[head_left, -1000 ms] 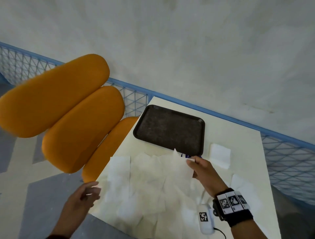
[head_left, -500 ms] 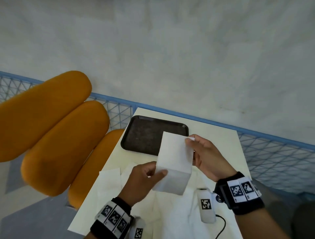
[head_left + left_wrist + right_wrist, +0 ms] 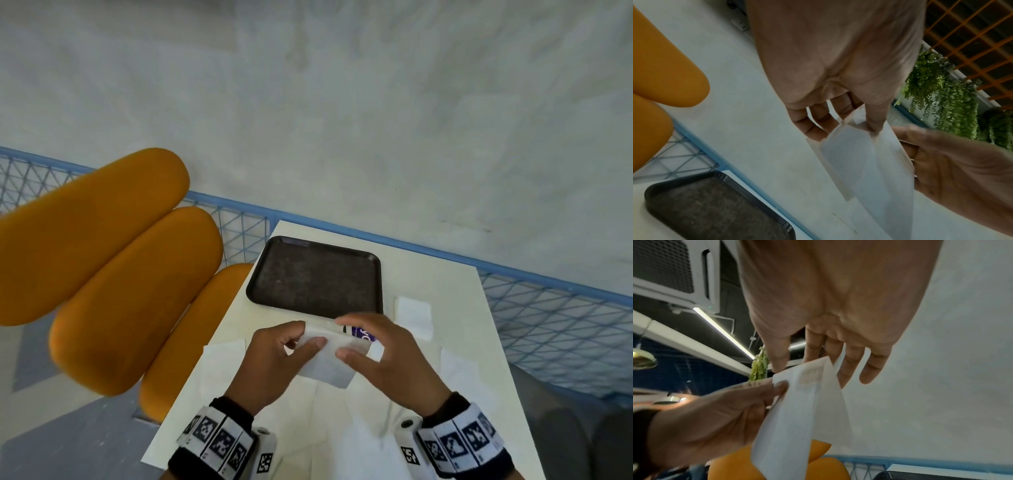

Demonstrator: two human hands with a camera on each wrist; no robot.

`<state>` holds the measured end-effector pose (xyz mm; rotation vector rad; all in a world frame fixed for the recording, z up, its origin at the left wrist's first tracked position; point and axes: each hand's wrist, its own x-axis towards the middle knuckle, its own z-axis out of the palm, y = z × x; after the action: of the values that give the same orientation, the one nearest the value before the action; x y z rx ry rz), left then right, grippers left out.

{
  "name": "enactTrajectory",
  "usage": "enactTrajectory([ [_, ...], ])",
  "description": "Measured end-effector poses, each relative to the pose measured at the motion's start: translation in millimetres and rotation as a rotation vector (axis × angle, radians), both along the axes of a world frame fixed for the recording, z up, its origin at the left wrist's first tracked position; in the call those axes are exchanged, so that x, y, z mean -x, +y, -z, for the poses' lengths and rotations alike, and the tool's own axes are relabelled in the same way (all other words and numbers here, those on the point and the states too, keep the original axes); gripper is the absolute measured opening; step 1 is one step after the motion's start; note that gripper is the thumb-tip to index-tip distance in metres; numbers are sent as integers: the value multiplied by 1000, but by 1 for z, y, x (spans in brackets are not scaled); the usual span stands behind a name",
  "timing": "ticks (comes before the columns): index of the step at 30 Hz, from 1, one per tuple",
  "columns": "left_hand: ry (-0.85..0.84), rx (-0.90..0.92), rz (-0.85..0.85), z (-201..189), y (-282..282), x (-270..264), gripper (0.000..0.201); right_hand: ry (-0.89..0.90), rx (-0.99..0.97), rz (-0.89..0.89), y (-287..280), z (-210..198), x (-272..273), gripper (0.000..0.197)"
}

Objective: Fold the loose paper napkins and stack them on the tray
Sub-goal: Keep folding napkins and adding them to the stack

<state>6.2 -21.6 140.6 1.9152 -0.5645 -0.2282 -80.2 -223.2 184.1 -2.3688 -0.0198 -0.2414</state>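
Observation:
I hold one white paper napkin (image 3: 325,359) in the air over the table, just in front of the dark tray (image 3: 317,277). My left hand (image 3: 294,342) pinches its left upper edge between thumb and fingers. My right hand (image 3: 349,337) pinches its right upper edge. The napkin (image 3: 865,162) hangs doubled over between both hands in the left wrist view. In the right wrist view the napkin (image 3: 797,418) hangs down from thumb and fingers, a faint print near its top. The tray holds nothing. More loose napkins (image 3: 342,428) lie on the table under my wrists.
A folded white napkin (image 3: 412,311) lies right of the tray, another napkin (image 3: 459,366) nearer me. A small purple-and-white item (image 3: 363,334) shows behind my right fingers. Orange cushions (image 3: 120,274) stand left of the white table (image 3: 445,274). A blue mesh fence (image 3: 548,308) runs behind.
My left hand came up from the table's left edge and took the napkin. Both hands lifted it, then lowered it and brought its top edge down toward me, doubling it over.

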Motion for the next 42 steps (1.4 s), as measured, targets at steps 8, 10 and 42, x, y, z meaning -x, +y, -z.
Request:
enactTrajectory([
  [8, -179, -94, -145, -8, 6, 1, 53, -28, -47, 25, 8, -1, -1, 6],
  [10, -182, -134, -94, -10, 7, -1, 62, -7, -83, 5, 9, -2, 1, 14],
  [42, 173, 72, -84, -2, -52, 14, 8, 137, -689, 226, -30, 36, 18, 17],
])
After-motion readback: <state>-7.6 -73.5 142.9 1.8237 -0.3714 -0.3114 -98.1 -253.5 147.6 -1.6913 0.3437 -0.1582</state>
